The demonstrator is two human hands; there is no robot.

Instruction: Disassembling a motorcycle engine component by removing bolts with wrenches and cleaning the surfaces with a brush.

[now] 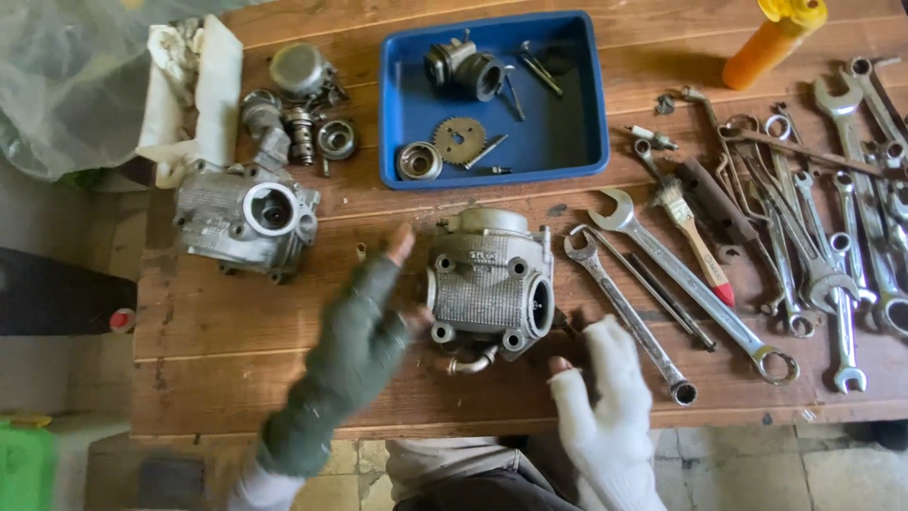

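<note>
White-gloved right hand (pixel 605 397) resting open beside metal engine part (pixel 492 282), green-gloved left hand (pixel 364 326) spreading open, touching its left side, part sitting mid-table (pixel 218 360), wrenches (pixel 662 293) lying right, gripping nothing

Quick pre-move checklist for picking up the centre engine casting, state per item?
1. Left hand free, beside the centre casting: ok.
2. Right hand free, near the casting's lower right corner: ok.
3. Firm contact on casting: cannot tell, left hand blurred.
4. Casting flat on wooden table: ok.
5. Two spanners lie close on the right: not ok.
6. Blue tray apart from casting: ok.
</note>
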